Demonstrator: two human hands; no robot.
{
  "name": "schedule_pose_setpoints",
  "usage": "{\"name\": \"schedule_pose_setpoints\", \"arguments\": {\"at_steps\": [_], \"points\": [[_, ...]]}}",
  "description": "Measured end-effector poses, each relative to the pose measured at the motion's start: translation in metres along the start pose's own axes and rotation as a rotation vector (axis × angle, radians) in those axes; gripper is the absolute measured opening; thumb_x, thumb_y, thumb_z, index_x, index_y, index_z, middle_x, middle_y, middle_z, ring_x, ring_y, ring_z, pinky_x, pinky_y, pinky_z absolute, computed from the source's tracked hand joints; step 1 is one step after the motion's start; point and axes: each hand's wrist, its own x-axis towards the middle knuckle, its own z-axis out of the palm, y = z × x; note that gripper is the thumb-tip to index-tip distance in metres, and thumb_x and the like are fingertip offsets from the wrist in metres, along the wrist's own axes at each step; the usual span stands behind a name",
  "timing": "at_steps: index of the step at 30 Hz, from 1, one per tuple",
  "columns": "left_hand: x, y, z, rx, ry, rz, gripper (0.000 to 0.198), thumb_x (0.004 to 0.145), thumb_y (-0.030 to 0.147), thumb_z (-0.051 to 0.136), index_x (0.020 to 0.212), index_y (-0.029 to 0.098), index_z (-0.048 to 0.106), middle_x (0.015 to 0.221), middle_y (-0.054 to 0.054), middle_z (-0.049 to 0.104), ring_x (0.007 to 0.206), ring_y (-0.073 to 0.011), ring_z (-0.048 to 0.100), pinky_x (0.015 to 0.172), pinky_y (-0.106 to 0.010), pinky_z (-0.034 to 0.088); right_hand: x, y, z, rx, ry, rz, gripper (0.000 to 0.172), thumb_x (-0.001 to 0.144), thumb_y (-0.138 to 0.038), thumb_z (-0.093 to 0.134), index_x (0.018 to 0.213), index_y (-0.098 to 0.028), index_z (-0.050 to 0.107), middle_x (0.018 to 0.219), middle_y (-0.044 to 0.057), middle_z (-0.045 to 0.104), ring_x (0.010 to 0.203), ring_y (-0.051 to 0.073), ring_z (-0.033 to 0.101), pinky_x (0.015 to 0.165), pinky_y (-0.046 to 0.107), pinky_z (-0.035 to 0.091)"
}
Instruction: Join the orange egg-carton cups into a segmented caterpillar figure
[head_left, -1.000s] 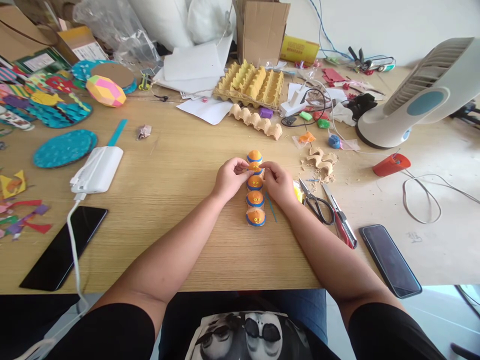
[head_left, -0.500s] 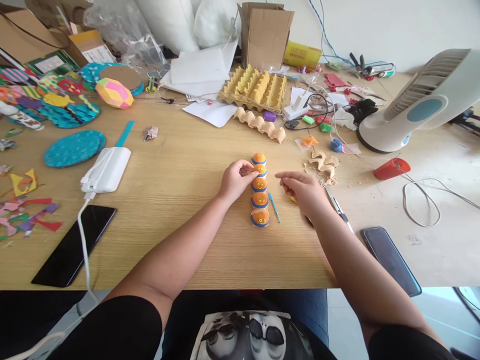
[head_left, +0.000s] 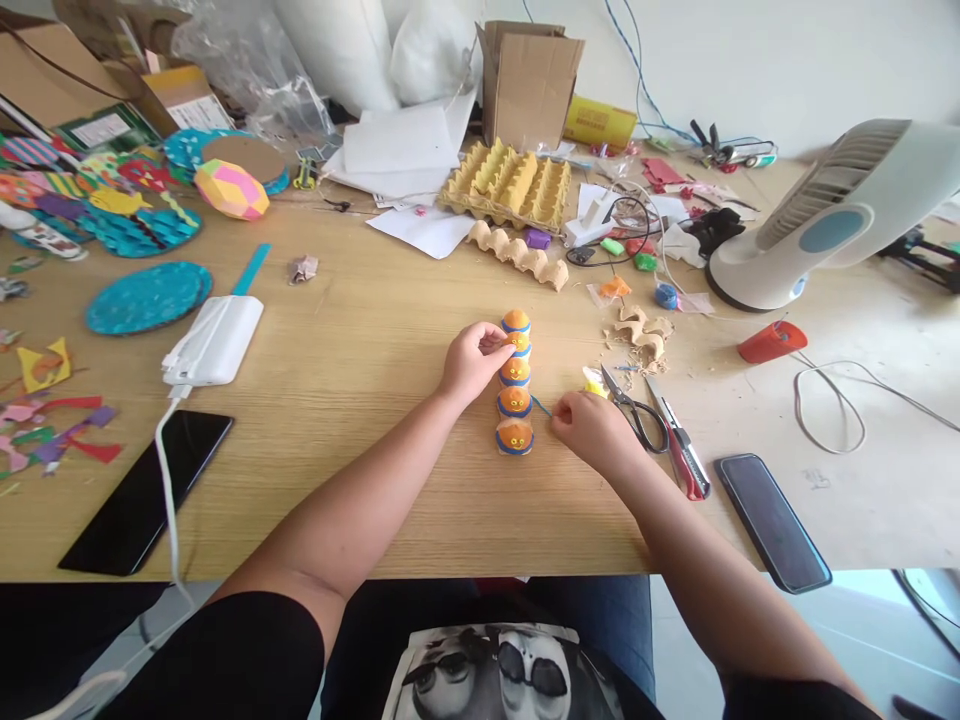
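Note:
A row of orange egg-carton domes with blue bands (head_left: 514, 410) lies on the wooden table (head_left: 375, 340), running away from me. My left hand (head_left: 469, 362) pinches the side of the row near its far end. Just right of the nearest dome, my right hand (head_left: 589, 426) rests with fingers closed on a thin blue strip (head_left: 541, 405) lying on the table.
Scissors (head_left: 634, 410) and a red utility knife (head_left: 679, 440) lie right of my right hand, with a phone (head_left: 772, 520) beyond. Egg cartons (head_left: 510, 180), a fan (head_left: 825, 215), a power bank (head_left: 214, 340), another phone (head_left: 146, 490) and paper crafts surround the area.
My right hand left the far domes, swung out to the right, then came down to the blue strip beside the nearest dome. The left hand stayed on the row.

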Motion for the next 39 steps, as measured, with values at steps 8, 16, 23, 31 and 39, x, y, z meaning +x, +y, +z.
{"name": "schedule_pose_setpoints", "arguments": {"at_steps": [8, 16, 23, 31, 39], "points": [[-0.001, 0.006, 0.0, -0.062, 0.017, -0.051, 0.018, 0.075, 0.029, 0.077, 0.085, 0.02, 0.066, 0.087, -0.001, 0.069, 0.083, -0.0153, 0.064, 0.081, -0.029, 0.053, -0.001, 0.019, -0.013, 0.417, 0.029, 0.063, 0.012, 0.076, -0.025, 0.062, 0.066, -0.02, 0.059, 0.062, -0.001, 0.058, 0.059, 0.014, 0.049, 0.058, 0.029, 0.033], [-0.004, 0.017, -0.002, -0.092, -0.013, 0.01, 0.026, 0.087, 0.046, 0.069, 0.09, 0.021, 0.075, 0.095, -0.004, 0.071, 0.091, -0.0175, 0.064, 0.086, -0.031, 0.052, 0.039, 0.003, -0.026, 1.359, -0.101, 0.089, 0.033, 0.061, -0.041, 0.082, 0.073, -0.019, 0.06, 0.06, -0.004, 0.047, 0.052, 0.008, 0.033, 0.047, 0.024, 0.021], [-0.006, 0.03, -0.007, -0.064, -0.139, 0.122, 0.029, 0.085, 0.052, 0.073, 0.084, 0.023, 0.078, 0.093, -0.004, 0.067, 0.1, -0.0205, 0.062, 0.094, -0.034, 0.05, 0.063, -0.02, -0.033, 1.058, -0.02, -0.013, 0.021, 0.07, -0.036, 0.078, 0.075, -0.019, 0.068, 0.056, -0.004, 0.051, 0.051, 0.009, 0.038, 0.048, 0.024, 0.025], [-0.007, 0.025, -0.002, -0.184, -0.087, 0.116, 0.018, 0.082, 0.042, 0.077, 0.082, 0.024, 0.077, 0.085, -0.001, 0.064, 0.087, -0.0167, 0.06, 0.081, -0.031, 0.049, 0.062, -0.029, -0.04, 0.877, 0.0, -0.178, 0.023, 0.074, -0.036, 0.079, 0.07, -0.017, 0.066, 0.058, -0.005, 0.049, 0.054, 0.008, 0.037, 0.052, 0.026, 0.024], [0.006, 0.006, -0.011, -0.077, -0.023, -0.008, 0.025, 0.079, 0.034, 0.079, 0.1, 0.023, 0.072, 0.101, -0.003, 0.071, 0.094, -0.0163, 0.062, 0.085, -0.028, 0.048, 0.078, 0.0, -0.013, 1.388, 0.254, -0.083, 0.038, 0.074, -0.051, 0.08, 0.074, -0.021, 0.056, 0.071, 0.0, 0.062, 0.056, 0.009, 0.045, 0.049, 0.023, 0.032]]}}
